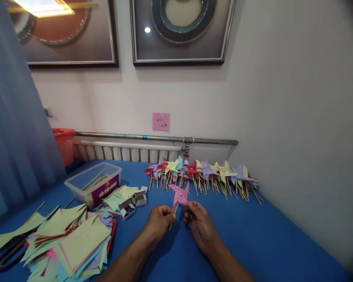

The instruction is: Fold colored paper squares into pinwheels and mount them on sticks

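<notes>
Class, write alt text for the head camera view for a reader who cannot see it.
Two hands, left hand and right hand, hold a pink paper pinwheel on a thin stick above a blue table. A row of finished pinwheels lies along the wall, and cut paper pieces, a clear plastic box and small boxes lie at left.

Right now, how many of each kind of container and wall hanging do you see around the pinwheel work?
Clear plastic tub: 1
Small open boxes: 2
Red basket: 1
Framed pictures: 2
Pink wall note: 1
Total: 7
</notes>
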The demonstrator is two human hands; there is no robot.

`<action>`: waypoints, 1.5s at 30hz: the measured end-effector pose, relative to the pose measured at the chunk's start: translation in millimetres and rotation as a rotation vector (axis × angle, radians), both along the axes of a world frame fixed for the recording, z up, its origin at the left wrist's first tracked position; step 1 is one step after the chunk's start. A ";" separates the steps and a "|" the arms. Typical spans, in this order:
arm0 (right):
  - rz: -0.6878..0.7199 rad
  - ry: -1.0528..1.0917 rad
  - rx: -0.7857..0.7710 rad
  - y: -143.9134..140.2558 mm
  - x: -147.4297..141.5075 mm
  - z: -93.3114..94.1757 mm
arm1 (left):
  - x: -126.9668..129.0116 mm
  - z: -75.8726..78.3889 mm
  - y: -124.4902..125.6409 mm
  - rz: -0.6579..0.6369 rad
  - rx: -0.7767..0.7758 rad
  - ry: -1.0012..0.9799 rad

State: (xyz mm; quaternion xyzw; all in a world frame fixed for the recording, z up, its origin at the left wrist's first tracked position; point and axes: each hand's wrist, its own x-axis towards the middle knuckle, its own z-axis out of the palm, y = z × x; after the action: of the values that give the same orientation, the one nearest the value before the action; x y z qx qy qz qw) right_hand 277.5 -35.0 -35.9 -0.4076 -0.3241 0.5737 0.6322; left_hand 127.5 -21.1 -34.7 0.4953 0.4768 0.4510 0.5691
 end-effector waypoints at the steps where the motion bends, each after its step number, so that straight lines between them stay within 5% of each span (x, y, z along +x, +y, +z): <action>1: 0.016 0.001 -0.009 -0.9 -1.7 -0.8 | 0.1 -0.5 0.2 0.003 0.003 -0.003; 12: 0.134 -0.184 0.027 -4.2 -9.0 -11.7 | -6.2 9.1 -0.4 0.071 0.005 -0.142; 22: 0.223 -0.658 0.242 -22.3 -25.6 -6.4 | -4.8 6.5 -1.7 0.104 -0.021 -0.348; 34: 0.206 -0.720 0.294 -21.3 -24.9 -10.3 | 4.8 7.3 -10.1 0.069 -0.048 -0.433; 38: 0.229 -0.759 0.267 -19.2 -23.4 -12.0 | -0.1 8.4 -5.2 0.162 0.044 -0.311; 45: 0.278 -0.864 0.218 -21.6 -22.3 -8.3 | -22.4 15.8 3.2 0.404 0.441 0.186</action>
State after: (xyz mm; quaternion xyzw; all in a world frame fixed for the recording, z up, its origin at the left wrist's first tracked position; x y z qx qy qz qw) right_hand 255.1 -56.6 -44.2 -0.4929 -0.6678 0.3934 0.3954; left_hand 105.1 -17.9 -18.9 0.5410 0.5064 0.6004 0.3009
